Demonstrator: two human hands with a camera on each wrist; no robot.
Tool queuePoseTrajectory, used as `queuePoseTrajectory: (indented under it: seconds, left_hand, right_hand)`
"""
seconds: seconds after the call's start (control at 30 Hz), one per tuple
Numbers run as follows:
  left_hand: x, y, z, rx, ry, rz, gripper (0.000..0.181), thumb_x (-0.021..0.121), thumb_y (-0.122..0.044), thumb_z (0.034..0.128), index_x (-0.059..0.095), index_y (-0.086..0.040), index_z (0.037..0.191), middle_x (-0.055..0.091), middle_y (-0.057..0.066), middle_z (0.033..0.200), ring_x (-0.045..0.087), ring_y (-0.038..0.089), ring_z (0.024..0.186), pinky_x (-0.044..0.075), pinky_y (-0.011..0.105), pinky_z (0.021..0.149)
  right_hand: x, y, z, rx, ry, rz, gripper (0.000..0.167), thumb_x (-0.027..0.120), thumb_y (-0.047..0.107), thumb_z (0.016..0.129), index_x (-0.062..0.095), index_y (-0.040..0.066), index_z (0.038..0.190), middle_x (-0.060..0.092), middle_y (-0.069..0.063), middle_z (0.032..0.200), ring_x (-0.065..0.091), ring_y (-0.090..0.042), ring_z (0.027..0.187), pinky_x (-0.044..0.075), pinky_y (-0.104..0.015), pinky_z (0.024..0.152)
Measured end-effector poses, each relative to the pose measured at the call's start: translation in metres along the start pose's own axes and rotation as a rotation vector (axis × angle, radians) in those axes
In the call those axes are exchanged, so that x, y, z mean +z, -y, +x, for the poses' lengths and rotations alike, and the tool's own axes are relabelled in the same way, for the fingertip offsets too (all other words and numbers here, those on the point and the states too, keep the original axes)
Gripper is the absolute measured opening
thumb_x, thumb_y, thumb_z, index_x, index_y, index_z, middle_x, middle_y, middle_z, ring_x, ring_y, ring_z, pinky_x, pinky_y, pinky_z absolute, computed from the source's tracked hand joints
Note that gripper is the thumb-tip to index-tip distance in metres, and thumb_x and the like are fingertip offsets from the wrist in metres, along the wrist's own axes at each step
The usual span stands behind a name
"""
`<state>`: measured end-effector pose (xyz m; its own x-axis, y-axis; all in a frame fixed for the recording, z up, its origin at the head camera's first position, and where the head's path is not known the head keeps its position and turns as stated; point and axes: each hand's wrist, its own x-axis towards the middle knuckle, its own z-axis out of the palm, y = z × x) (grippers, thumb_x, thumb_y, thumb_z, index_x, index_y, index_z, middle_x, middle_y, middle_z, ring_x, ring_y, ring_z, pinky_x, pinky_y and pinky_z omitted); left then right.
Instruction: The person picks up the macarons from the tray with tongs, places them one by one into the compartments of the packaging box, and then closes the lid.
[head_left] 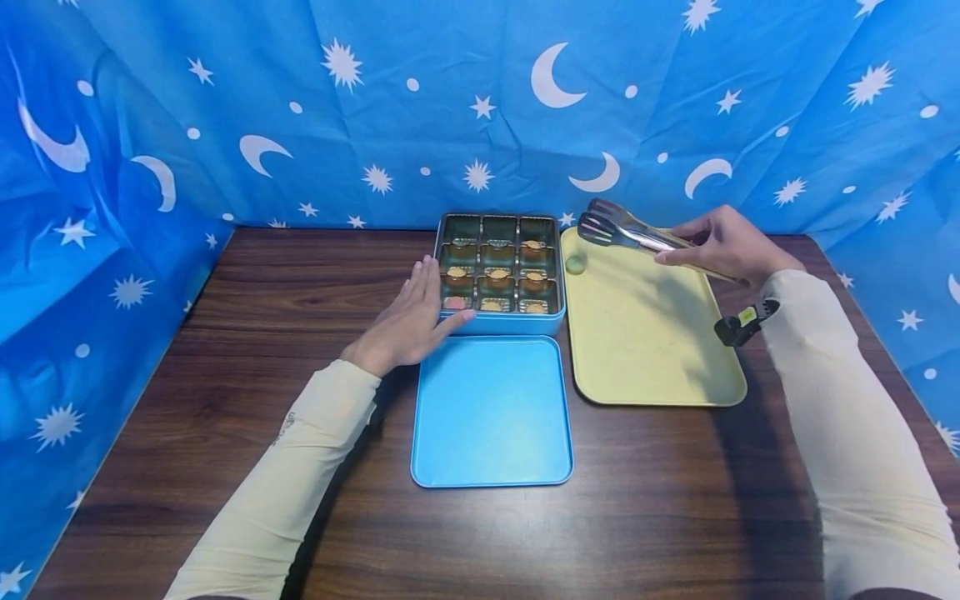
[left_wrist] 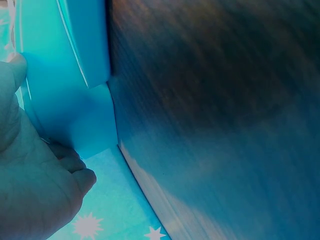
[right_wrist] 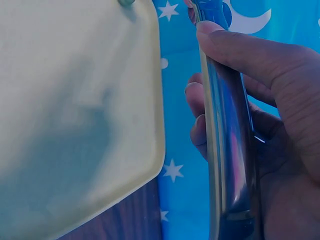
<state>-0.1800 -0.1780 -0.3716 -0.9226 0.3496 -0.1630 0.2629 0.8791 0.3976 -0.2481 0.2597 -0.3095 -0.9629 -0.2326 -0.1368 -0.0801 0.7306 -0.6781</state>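
Note:
Metal tongs (head_left: pixel 643 233) are gripped in my right hand (head_left: pixel 727 243), their heads above the yellow tray's far left corner. In the right wrist view the thumb and fingers of that hand (right_wrist: pixel 295 100) hold the tongs (right_wrist: pixel 227 135) along the arms. A small green piece (head_left: pixel 575 264) lies on the yellow tray (head_left: pixel 645 350). My left hand (head_left: pixel 405 321), fingers straight, rests against the left side of the blue tin (head_left: pixel 510 323), thumb at its front edge. The tin's divided insert holds several yellowish pieces (head_left: pixel 497 273) and one pink piece (head_left: pixel 455 303); its far left and middle compartments look empty.
A flat blue lid (head_left: pixel 491 412) lies in front of the tin on the dark wooden table (head_left: pixel 645 500). The yellow tray stands just right of the tin. Behind the table hangs a blue cloth (head_left: pixel 450 100) with white moons and stars.

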Motion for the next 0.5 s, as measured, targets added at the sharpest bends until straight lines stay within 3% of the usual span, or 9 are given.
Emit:
queuePoseTrajectory:
  seconds: [0.27,0.33,0.5]
  left_hand:
    - [0.0,0.001,-0.002,0.005,-0.007,-0.004,0.1,0.032,-0.068,0.1019,-0.013,0.002,0.158,-0.015,0.021,0.166,-0.013,0.032,0.154,0.0,0.044,0.124]
    - [0.0,0.001,-0.002,0.005,-0.012,-0.002,0.1,0.033,-0.068,0.1019,-0.012,0.002,0.158,-0.014,0.021,0.167,-0.012,0.032,0.154,0.001,0.044,0.124]
    - [0.0,0.001,-0.002,0.01,-0.014,-0.01,0.1,0.034,-0.068,0.1017,-0.011,0.002,0.158,-0.015,0.02,0.167,-0.013,0.031,0.154,0.001,0.045,0.124]
  right_hand:
    - [0.004,0.023,0.01,-0.076,0.022,-0.042,0.062,0.084,0.04,0.084,0.068,0.003,0.131,0.061,-0.01,0.076,0.022,-0.011,0.045,0.031,-0.034,0.044]
    - [0.006,0.029,0.014,-0.09,0.025,-0.047,0.061,0.084,0.039,0.084,0.068,0.003,0.131,0.053,-0.006,0.068,0.022,-0.01,0.045,0.032,-0.033,0.045]
    - [0.016,0.044,0.023,-0.087,0.048,-0.014,0.06,0.085,0.036,0.084,0.068,0.003,0.132,0.067,-0.005,0.083,0.028,-0.01,0.05,0.039,-0.03,0.056]
